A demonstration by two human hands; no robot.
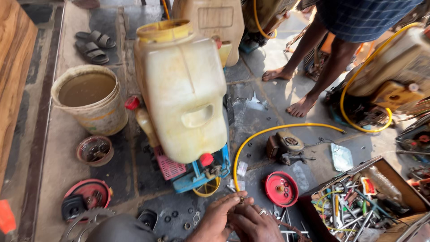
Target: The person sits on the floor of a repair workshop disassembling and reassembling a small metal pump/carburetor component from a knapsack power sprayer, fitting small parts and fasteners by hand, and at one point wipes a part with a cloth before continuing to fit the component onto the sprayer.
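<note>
My left hand [218, 220] and my right hand [254, 222] meet at the bottom middle, fingertips pinched together on a small metal part [241, 199]. They hover just above the floor, in front of a cream plastic sprayer tank [186, 96] with a yellow lid that sits on a blue engine frame [201, 175]. A yellow hose [268, 131] curves from the frame's base toward the right. Beside my right hand a red round pulley cover [281, 188] lies flat, with small washers and bolts [190, 222] scattered close to my left hand.
A bucket of murky water [91, 98] and a small bowl of parts [94, 150] stand left. An open toolbox [358, 204] of tools sits right. Another person's bare feet [301, 106] stand behind. More sprayers [394, 71], sandals [92, 45] and a small carburettor [285, 145] lie around.
</note>
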